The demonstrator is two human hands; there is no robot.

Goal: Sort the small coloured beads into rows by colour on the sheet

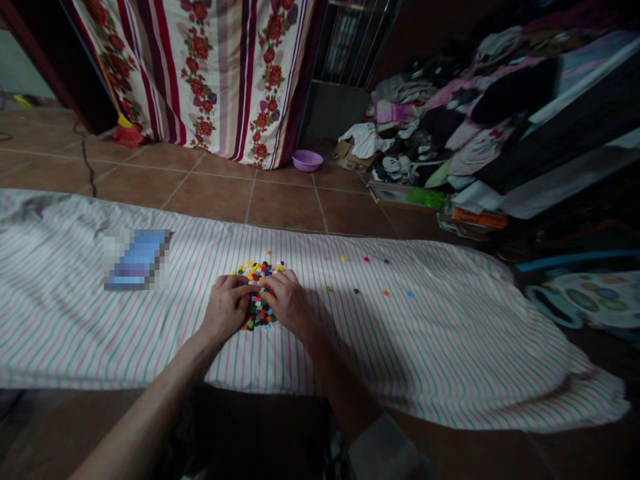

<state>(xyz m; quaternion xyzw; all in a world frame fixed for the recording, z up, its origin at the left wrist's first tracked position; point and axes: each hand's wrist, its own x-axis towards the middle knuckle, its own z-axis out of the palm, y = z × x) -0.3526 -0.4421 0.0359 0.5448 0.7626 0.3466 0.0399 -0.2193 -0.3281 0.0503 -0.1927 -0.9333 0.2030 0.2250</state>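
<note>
A heap of tiny multicoloured plastic bricks (258, 297) lies on a pink-and-grey striped sheet (400, 340). My left hand (226, 308) and my right hand (289, 303) rest on either side of the heap, with their fingertips curled over it and nearly meeting. Both hands hide its middle, so I cannot tell whether either one pinches a brick. Several single bricks (367, 259) lie apart to the right of the heap. Left of my hands is a pixelated, blurred rectangular object (137, 260).
The sheet ends in a front edge near my arms, and brown floor tiles (285, 203) lie beyond it. Further back are a purple basin (307, 160), a floral striped curtain (210, 67) and a large pile of clothes (450, 120).
</note>
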